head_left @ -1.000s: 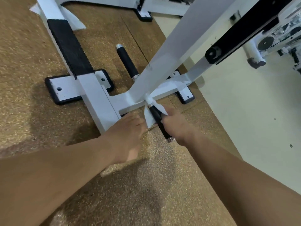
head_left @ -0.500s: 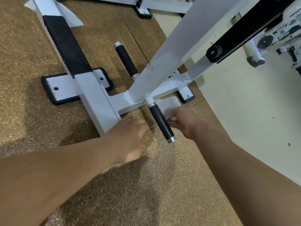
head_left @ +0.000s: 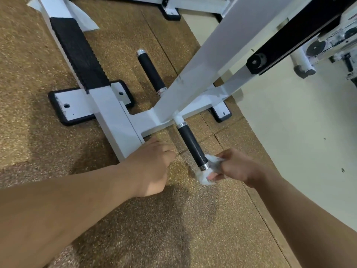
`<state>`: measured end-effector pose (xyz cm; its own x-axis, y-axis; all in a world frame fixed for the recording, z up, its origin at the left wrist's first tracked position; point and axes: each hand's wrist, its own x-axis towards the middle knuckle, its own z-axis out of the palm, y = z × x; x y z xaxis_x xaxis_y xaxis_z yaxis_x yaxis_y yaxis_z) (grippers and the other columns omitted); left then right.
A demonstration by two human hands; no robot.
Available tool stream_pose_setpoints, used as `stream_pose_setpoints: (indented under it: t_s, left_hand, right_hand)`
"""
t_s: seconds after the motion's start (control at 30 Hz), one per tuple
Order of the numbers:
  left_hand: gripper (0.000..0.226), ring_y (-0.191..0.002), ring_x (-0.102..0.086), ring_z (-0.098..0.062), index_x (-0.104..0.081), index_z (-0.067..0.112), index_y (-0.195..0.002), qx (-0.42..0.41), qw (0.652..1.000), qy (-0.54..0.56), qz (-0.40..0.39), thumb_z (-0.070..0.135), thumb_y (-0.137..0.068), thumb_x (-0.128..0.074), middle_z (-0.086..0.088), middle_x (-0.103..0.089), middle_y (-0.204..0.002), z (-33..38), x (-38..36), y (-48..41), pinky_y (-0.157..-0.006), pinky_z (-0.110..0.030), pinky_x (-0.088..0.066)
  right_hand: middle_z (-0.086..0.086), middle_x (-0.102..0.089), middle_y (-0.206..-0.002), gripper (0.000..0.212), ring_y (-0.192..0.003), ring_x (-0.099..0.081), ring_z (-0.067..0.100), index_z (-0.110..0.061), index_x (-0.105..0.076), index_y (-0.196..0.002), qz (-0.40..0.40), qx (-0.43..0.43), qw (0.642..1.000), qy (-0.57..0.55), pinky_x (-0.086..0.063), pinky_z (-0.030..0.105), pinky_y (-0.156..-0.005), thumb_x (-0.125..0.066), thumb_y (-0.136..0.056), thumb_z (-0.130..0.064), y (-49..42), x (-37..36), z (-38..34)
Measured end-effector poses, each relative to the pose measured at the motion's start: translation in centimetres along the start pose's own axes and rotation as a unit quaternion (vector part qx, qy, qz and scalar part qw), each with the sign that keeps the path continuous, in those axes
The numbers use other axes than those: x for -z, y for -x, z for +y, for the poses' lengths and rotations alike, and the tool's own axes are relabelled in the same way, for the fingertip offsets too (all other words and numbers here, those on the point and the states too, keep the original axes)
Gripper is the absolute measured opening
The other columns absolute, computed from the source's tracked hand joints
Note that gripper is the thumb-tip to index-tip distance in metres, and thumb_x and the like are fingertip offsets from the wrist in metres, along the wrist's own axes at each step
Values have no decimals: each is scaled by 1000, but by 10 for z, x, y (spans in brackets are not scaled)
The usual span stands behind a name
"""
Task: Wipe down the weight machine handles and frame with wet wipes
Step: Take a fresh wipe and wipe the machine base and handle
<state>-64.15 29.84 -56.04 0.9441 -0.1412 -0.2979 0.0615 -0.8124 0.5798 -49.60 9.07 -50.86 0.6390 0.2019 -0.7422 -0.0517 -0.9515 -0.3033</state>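
A white weight machine frame (head_left: 116, 120) stands on a speckled brown floor mat. Two black handles stick out from its base: the near handle (head_left: 190, 144) and the far handle (head_left: 151, 72). My right hand (head_left: 235, 165) grips a crumpled white wet wipe (head_left: 207, 171) against the chrome tip of the near handle. My left hand (head_left: 152, 165) hangs with fingers loosely curled just left of that handle, close to the end of the frame's base bar, and holds nothing that I can see.
A black ribbed foot plate (head_left: 77, 53) lies along the frame at upper left. A sloping white beam (head_left: 212, 55) with a black bar (head_left: 286, 41) crosses overhead. Pale flooring (head_left: 289, 142) runs to the right of the mat, with a second machine (head_left: 332, 41) at the far right.
My right hand has slid the wipe from the handle's inner end, past its right side, down to the outer chrome tip. My left hand has barely moved.
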Motion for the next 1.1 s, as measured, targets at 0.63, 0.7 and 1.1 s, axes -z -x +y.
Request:
stream_pose_setpoints:
  t_s: [0.63,0.7,1.1]
  left_hand:
    - [41,-123,-57,-18,-55,15,-143,104,958,267,0,23,-102,-56,1,-58,-134,36,-20,-5,-106,-34,-45]
    - [54,-131,-53,-16,-51,20,-150,144,920,364,-8,33,-99,-64,4,-54,-146,42,-29,-8,-103,-26,-41]
    - [34,-113,-73,-22,-67,13,-132,131,565,803,-139,29,-107,-51,-9,-75,-124,40,-21,6,-103,-39,-48]
  right_hand:
    - [24,-74,-103,23,-94,-69,34,13,-68,-105,-33,-60,972,-227,-60,43,-99,-49,-95,19,13,-21,51]
    - [27,-73,-108,29,-100,-70,36,13,-64,-117,-108,-102,942,-301,-57,51,-105,-47,-94,18,18,-31,55]
    - [28,-70,-130,34,-113,-74,40,2,-75,-125,-300,-8,844,-444,-61,50,-99,-59,-96,-7,19,-28,12]
